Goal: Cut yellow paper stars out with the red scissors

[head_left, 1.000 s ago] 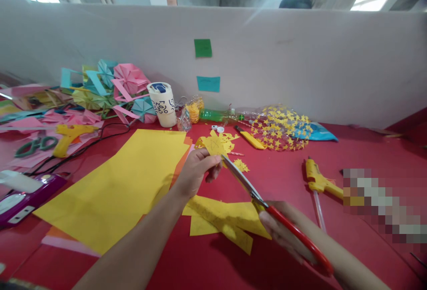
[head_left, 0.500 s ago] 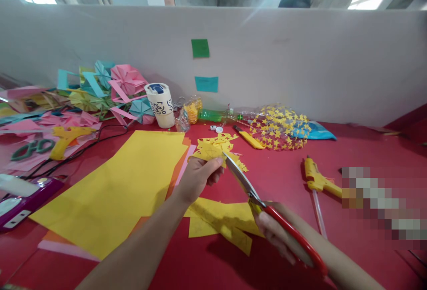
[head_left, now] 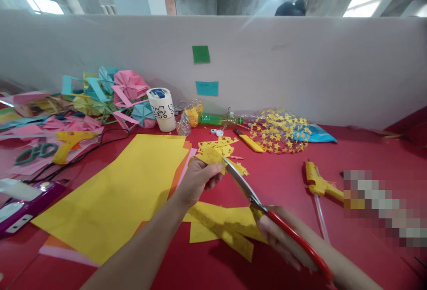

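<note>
My left hand [head_left: 196, 179] pinches a small piece of yellow paper [head_left: 211, 155] that has a star drawn on it. In my right hand [head_left: 275, 232] are red-handled scissors [head_left: 245, 184], their blades pointing up and left, with the tips at the right edge of the piece. Cut yellow scraps [head_left: 227, 143] lie just behind it, with small yellow stars [head_left: 242, 169] to their right. Below my hands, yellow paper strips [head_left: 230, 225] overlap on the red table [head_left: 276, 179]. Large yellow sheets [head_left: 123, 183] rest to the left, over orange and pink ones.
A white cup [head_left: 162, 110], a green bottle [head_left: 213, 118], a yellow cutter [head_left: 251, 142] and star-covered clear plastic [head_left: 280, 130] stand or lie behind. Glue guns [head_left: 319, 183] are on both sides. Paper decorations [head_left: 128, 87], green-handled scissors [head_left: 36, 153] and a purple power strip [head_left: 30, 205] are left.
The whole view has shifted slightly, so things appear a little lower. Both hands keep nearly the same pose, the scissor tips still at the yellow piece.
</note>
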{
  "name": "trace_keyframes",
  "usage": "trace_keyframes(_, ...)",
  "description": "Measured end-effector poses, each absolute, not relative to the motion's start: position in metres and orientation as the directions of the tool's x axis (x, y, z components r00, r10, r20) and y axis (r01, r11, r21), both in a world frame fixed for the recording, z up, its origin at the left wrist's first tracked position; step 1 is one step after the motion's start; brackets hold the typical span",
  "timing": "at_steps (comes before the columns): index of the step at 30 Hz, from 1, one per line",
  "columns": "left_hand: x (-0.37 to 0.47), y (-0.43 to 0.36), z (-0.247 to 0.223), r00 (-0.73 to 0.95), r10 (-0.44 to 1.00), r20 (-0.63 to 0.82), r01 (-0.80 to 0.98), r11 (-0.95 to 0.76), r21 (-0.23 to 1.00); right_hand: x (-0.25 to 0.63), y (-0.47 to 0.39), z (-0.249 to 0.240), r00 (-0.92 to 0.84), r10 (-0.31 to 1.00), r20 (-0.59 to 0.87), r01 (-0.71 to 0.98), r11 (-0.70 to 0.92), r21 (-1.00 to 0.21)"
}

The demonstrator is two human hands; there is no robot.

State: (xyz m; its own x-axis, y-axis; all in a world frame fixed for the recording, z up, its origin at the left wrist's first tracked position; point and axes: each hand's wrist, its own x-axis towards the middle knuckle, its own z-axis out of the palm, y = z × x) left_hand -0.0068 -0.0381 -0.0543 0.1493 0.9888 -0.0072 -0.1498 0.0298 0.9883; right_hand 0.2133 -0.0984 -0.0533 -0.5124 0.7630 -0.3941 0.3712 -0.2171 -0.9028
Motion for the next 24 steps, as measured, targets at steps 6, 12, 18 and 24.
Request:
trace_keyframes(6, -0.002, -0.040, -0.060, 0.152, 0.988, -0.004, -0.216, 0.037, 0.976, 0.213, -0.094, -0.069, -0.535, 0.694, -0.483, 0.320, -0.362, -0.875)
trace_keyframes(12, -0.001, -0.040, -0.065, 0.127, 0.992, 0.007, -0.210, 0.020, 0.978, 0.217, -0.092, -0.078, -0.523, 0.692, -0.498, 0.300, -0.398, -0.867)
trace_keyframes(18, 0.000, -0.040, -0.066, 0.125, 0.992, -0.004, -0.206, 0.030, 0.978, 0.215, -0.088, -0.080, -0.525, 0.683, -0.508, 0.306, -0.406, -0.861)
trace_keyframes(24, 0.005, -0.042, -0.066, 0.079, 0.997, 0.008, -0.218, 0.009, 0.976, 0.212, -0.090, -0.085, -0.514, 0.685, -0.516, 0.271, -0.440, -0.856)
